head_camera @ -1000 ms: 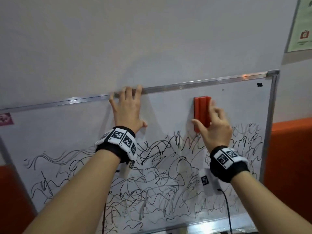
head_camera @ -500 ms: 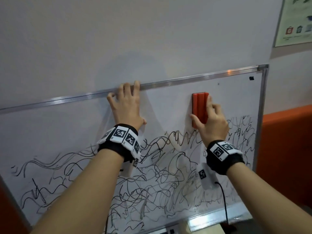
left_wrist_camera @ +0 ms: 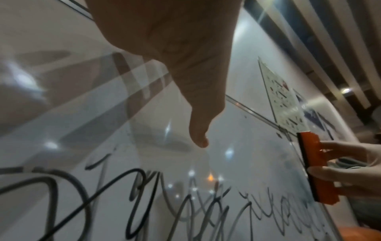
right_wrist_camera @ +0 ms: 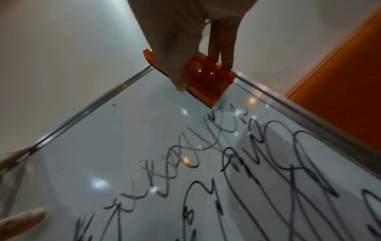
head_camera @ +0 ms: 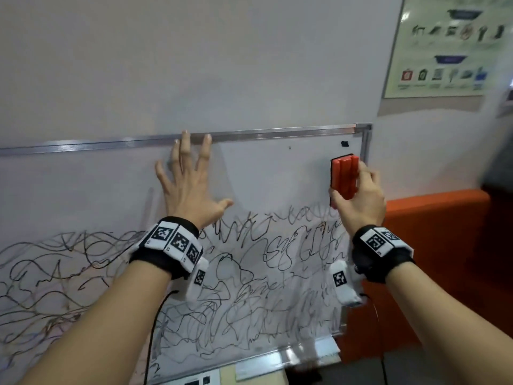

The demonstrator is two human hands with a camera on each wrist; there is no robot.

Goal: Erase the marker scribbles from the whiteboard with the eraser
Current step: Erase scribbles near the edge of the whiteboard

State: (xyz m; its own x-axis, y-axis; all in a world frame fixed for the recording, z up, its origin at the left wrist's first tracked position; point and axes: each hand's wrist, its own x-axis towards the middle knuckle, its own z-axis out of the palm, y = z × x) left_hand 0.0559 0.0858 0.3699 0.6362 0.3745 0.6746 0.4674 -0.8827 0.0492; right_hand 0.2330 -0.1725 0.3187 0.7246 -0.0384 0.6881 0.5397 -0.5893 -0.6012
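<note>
The right hand [head_camera: 358,201] pinches the light, rigid red eraser [head_camera: 344,177] by its ridged back, while the left hand [head_camera: 188,184] lies flat, fingers spread, on the whiteboard [head_camera: 263,168].

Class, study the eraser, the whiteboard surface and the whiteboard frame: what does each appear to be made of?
Eraser: likely hard orange-red plastic, ridged and slightly shiny, with a dark wiping pad, perhaps felt.
Whiteboard surface: smooth, glossy coated panel; it mirrors ceiling lights.
Whiteboard frame: probably aluminium, silver-grey with a brushed sheen.
</note>
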